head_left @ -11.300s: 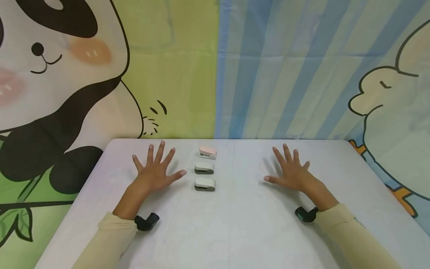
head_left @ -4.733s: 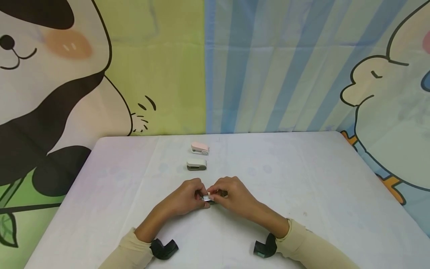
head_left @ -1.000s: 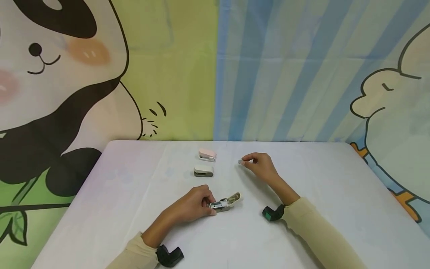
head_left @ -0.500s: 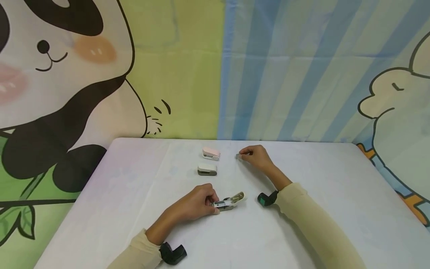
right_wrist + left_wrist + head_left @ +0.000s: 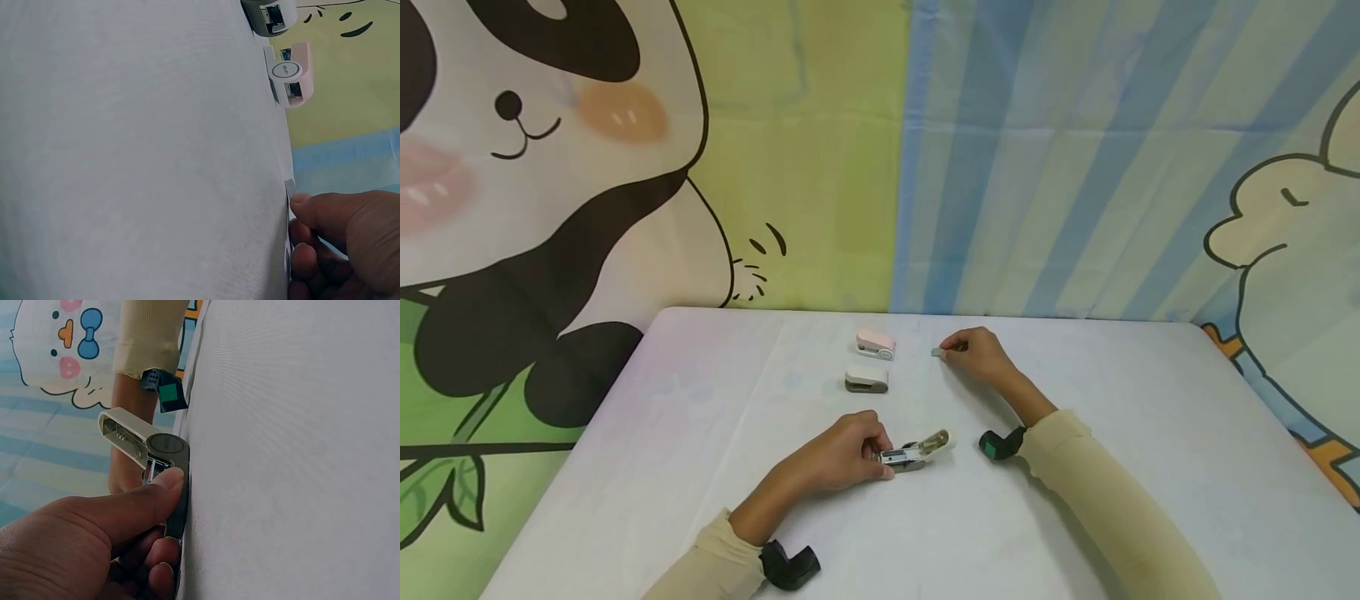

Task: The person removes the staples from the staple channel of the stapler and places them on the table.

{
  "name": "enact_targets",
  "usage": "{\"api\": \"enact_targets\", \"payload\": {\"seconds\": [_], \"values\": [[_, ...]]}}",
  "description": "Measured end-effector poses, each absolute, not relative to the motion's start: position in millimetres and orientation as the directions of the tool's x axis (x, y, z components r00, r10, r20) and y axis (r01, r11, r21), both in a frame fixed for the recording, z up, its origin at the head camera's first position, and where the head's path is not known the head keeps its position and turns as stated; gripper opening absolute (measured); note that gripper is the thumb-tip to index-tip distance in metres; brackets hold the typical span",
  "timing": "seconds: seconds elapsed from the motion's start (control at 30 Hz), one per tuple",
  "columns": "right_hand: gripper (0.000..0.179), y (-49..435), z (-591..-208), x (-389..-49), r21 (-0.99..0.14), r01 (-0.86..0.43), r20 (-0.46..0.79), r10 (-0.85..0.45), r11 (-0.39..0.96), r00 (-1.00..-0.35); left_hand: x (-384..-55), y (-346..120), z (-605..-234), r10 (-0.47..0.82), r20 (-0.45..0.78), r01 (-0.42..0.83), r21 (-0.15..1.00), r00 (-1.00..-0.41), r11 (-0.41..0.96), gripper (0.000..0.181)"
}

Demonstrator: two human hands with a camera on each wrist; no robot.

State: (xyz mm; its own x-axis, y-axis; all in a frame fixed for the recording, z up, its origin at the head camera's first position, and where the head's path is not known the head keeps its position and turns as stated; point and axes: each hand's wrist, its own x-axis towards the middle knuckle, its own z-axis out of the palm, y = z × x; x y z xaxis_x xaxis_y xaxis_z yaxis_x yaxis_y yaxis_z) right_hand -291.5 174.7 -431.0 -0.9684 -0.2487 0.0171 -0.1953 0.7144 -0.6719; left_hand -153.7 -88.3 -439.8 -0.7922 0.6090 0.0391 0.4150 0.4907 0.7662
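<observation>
So the left hand has its fingers pinching the opened white-and-grey plastic mini stapler, mid-counter, long axis running roughly left edge to right edge, lid flipped rightward. Right hand is well apart, fingers pinching a tiny grey metallic strip beyond the lid, toward the far edge. Left of that gap: a closed white-and-dark-grey plastic stapler, then a pink-and-white plastic stapler, farthest back.

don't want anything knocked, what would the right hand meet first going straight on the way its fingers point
Most likely the pink stapler: the right hand, pinching a small grey strip, points leftward at it. The hand's height over the table is unclear, so it might pass above.
</observation>
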Motion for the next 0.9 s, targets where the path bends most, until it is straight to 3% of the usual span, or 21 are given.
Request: {"api": "enact_targets", "payload": {"seconds": [0.47, 0.63, 0.9], "values": [[0.021, 173.5, -427.9, -279.6, -0.630, -0.224, 0.005, -0.284, 0.743, -0.959, -153.2, -91.1, -442.7, 0.612, 0.016, 0.400, 0.770, -0.791, 0.497, 0.017], [0.022, 178.1, -419.4, -255.0, -0.589, -0.354, 0.078, -0.385, 0.727, -0.920, -152.1, -89.6, -441.6, 0.616, 0.029, 0.407, 0.775, -0.787, 0.483, 0.017], [0.022, 183.8, -403.9, -216.6, -0.624, -0.546, 0.218, -0.546, 0.559, -0.809, -153.6, -87.8, -439.1, 0.608, 0.025, 0.402, 0.771, -0.794, 0.493, 0.017]]}}
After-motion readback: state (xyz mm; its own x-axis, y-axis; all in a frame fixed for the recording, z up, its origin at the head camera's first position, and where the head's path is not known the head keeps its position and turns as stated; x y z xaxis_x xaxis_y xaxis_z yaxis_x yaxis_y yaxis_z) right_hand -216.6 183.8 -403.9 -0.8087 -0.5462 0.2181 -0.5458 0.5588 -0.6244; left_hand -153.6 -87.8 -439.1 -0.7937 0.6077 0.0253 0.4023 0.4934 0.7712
